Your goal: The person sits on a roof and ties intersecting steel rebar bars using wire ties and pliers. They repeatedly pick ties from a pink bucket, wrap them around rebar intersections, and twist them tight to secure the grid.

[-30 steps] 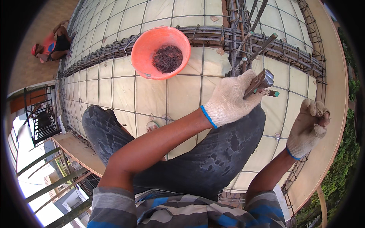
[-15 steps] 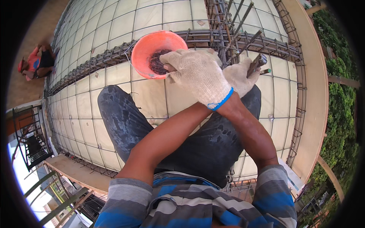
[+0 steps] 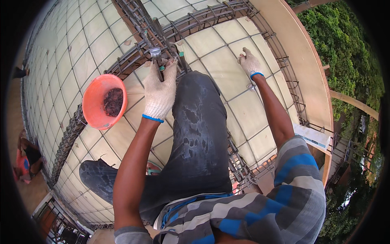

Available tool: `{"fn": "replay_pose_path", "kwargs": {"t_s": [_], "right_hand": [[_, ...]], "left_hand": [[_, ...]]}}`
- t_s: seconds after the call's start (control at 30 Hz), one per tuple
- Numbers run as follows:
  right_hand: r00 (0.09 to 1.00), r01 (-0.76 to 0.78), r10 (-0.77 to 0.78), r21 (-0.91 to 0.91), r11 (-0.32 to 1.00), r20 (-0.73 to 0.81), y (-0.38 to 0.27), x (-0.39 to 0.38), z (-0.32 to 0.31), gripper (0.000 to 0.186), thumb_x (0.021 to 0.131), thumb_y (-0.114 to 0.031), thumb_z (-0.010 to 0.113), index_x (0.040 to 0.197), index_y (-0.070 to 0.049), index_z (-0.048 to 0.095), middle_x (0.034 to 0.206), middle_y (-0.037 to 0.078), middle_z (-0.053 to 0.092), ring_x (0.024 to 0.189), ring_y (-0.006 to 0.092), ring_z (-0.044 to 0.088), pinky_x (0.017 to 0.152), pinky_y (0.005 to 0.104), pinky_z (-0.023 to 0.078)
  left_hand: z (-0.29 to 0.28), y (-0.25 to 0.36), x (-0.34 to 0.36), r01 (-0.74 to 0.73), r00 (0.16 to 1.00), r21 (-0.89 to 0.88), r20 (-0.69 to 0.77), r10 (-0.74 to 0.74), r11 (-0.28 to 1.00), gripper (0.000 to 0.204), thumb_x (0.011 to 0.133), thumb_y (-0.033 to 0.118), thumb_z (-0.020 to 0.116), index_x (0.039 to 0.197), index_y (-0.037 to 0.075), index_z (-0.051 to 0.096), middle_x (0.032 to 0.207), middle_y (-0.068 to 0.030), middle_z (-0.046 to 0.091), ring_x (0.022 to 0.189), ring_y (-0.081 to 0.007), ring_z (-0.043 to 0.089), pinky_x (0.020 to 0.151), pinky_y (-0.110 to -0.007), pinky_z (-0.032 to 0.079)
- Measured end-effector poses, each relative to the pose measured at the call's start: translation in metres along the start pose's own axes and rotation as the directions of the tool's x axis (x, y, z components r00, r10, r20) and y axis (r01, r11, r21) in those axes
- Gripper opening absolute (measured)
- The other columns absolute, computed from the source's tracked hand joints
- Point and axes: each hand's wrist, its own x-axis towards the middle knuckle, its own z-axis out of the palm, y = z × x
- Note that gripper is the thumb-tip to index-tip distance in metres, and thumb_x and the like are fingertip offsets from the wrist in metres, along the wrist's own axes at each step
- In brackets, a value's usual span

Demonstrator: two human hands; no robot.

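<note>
My left hand (image 3: 160,91), in a cream knit glove with a blue cuff, is closed on a dark hand tool with a metal head (image 3: 155,52), beside green-capped rebar ends (image 3: 181,59) at the rebar junction. My right hand (image 3: 250,64), gloved alike, is above the mesh over pale panels at the right, fingers partly curled; whatever it holds is too small to make out. An orange bucket (image 3: 91,101) holding dark short wire pieces (image 3: 113,101) rests on the mesh left of my left hand. My dark-trousered knee lies between my hands.
A rebar cage beam (image 3: 195,16) crosses the top. A wooden edge board (image 3: 313,81) borders the mesh on the right, with timber (image 3: 353,103) and foliage beyond. Another person (image 3: 28,162) is at the far left edge. A white board (image 3: 310,134) lies at the right.
My right hand has left the bucket and moved right, after reaching into it. My left hand with the tool is at the rebar junction. The view has turned rightward, shifting the bucket left.
</note>
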Motion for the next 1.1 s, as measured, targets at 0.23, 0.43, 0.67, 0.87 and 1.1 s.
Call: {"fn": "replay_pose_path", "kwargs": {"t_s": [0.23, 0.43, 0.67, 0.87, 1.1], "right_hand": [[0.986, -0.14, 0.166, -0.46, 0.877, 0.018, 0.03, 0.147, 0.033, 0.055, 0.097, -0.052, 0.057, 0.141, -0.02, 0.063, 0.132, 0.014, 0.074, 0.123, 0.034, 0.069, 0.099, 0.0495, 0.053], [0.944, -0.277, 0.328, -0.558, 0.782, -0.009, 0.009, 0.179, 0.055, 0.058, 0.102, -0.056, 0.049, 0.145, -0.019, 0.062, 0.138, 0.01, 0.072, 0.127, 0.0315, 0.068, 0.096, 0.0481, 0.052], [0.899, -0.393, 0.437, -0.48, 0.784, -0.024, 0.013, 0.191, 0.053, 0.055, 0.106, -0.05, 0.044, 0.146, -0.016, 0.062, 0.142, 0.014, 0.069, 0.129, 0.0315, 0.067, 0.099, 0.0479, 0.051], [0.984, -0.161, 0.179, -0.431, 0.888, 0.002, -0.031, 0.126, 0.065, 0.043, 0.102, -0.046, 0.052, 0.134, -0.025, 0.071, 0.131, 0.015, 0.073, 0.133, 0.0321, 0.062, 0.104, 0.0495, 0.051], [0.981, -0.177, 0.137, -0.353, 0.919, -0.134, 0.024, 0.158, 0.039, 0.038, 0.098, -0.041, 0.058, 0.123, -0.02, 0.078, 0.127, 0.015, 0.075, 0.123, 0.0362, 0.069, 0.1, 0.0483, 0.054]], "left_hand": [[-0.004, 0.003, 0.009, 0.009, 1.0, 0.034, -0.006, -0.009, 0.999, 0.02, 0.111, 0.022, 0.062, 0.112, 0.002, 0.062, 0.089, -0.0006, 0.062, 0.08, -0.0073, 0.057, 0.068, -0.028, 0.051], [0.0, 0.008, 0.002, 0.037, 0.997, -0.041, -0.07, -0.04, 0.998, 0.018, 0.111, 0.02, 0.061, 0.114, 0.002, 0.061, 0.092, -0.0013, 0.063, 0.08, -0.007, 0.057, 0.069, -0.026, 0.05], [0.005, 0.001, 0.007, 0.014, 0.999, -0.037, -0.045, -0.016, 0.999, 0.016, 0.11, 0.019, 0.06, 0.115, 0.004, 0.059, 0.093, -0.0004, 0.061, 0.082, -0.0067, 0.058, 0.069, -0.025, 0.051], [0.0, -0.009, 0.002, 0.011, 0.994, -0.024, -0.112, -0.014, 1.0, 0.018, 0.11, 0.021, 0.061, 0.116, 0.004, 0.06, 0.096, -0.0012, 0.064, 0.083, -0.007, 0.059, 0.071, -0.026, 0.052], [0.0, -0.001, 0.001, 0.065, 0.995, -0.002, -0.078, -0.065, 0.998, 0.021, 0.111, 0.022, 0.06, 0.115, 0.002, 0.06, 0.096, -0.0017, 0.064, 0.083, -0.0077, 0.059, 0.072, -0.026, 0.053]]}}
